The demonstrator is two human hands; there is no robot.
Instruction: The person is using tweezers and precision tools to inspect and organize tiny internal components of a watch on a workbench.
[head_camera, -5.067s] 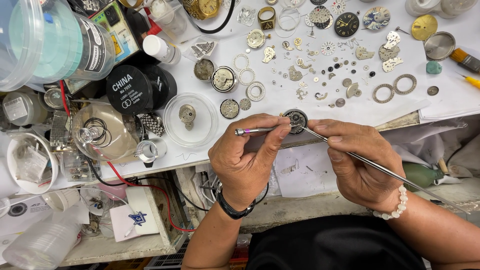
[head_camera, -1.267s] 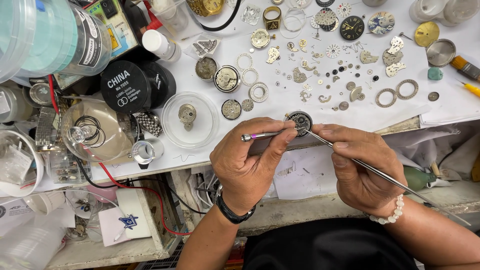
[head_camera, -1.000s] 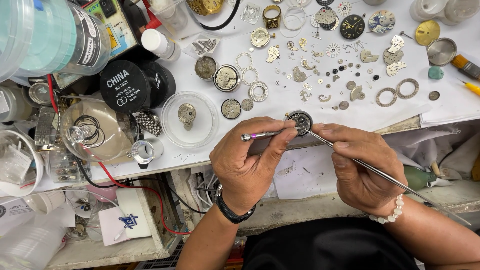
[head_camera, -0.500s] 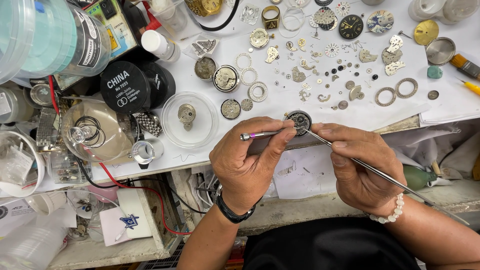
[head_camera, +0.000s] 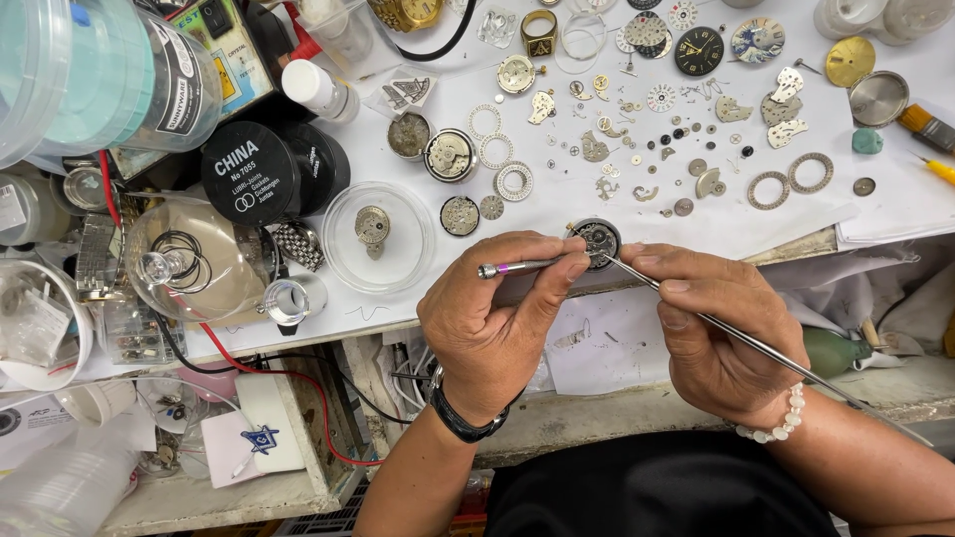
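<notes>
A small round watch movement (head_camera: 598, 239) lies at the front edge of the white work sheet (head_camera: 557, 199). My left hand (head_camera: 497, 318) pinches a thin screwdriver with a purple band (head_camera: 517, 267), its tip toward the movement. My right hand (head_camera: 716, 328) grips long slender tweezers (head_camera: 766, 348) whose points touch the movement. Both hands rest close together just below it. A dark wristband is on my left wrist, a white bead bracelet on my right.
Several loose gears, plates, rings and dials (head_camera: 686, 109) are spread over the sheet. A clear round dish (head_camera: 378, 239) holds a part on the left, next to black round tins (head_camera: 264, 174), a glass dome (head_camera: 199, 268) and plastic tubs (head_camera: 90, 70). A brush (head_camera: 925, 124) lies at right.
Both hands and tools stay almost still on the movement; only slight shifts of the tool tips and of the camera show.
</notes>
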